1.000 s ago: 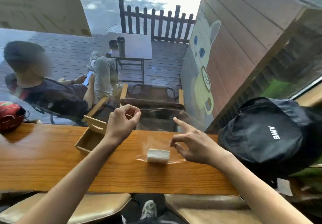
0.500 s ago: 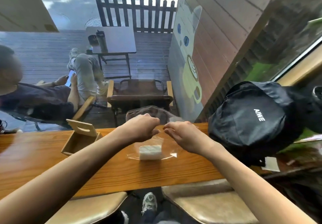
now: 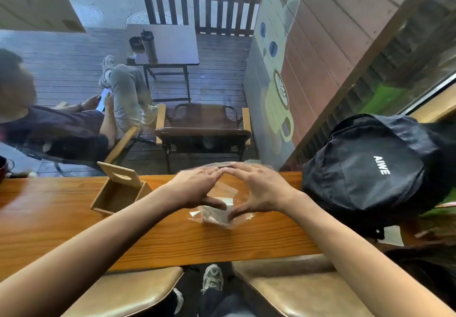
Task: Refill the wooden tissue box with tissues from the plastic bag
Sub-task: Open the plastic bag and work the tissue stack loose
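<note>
A clear plastic bag (image 3: 240,219) lies on the wooden counter (image 3: 172,242) with a small white stack of tissues (image 3: 217,211) inside it. My left hand (image 3: 197,186) and my right hand (image 3: 259,188) both grip the bag, fingertips meeting at its upper edge and thumbs near the tissue stack. The wooden tissue box (image 3: 118,193) stands open to the left of my left hand, its slotted lid (image 3: 119,174) tilted up at the back. The box looks empty inside.
A black backpack (image 3: 370,168) sits on the counter close to my right hand. A window runs right behind the counter; beyond it a person (image 3: 56,129) sits on a deck with chairs and a table. Two padded stools (image 3: 283,289) stand below the counter's near edge.
Both hands came together from apart and above the counter, then took hold of the plastic bag. The camera view shifted left and down.
</note>
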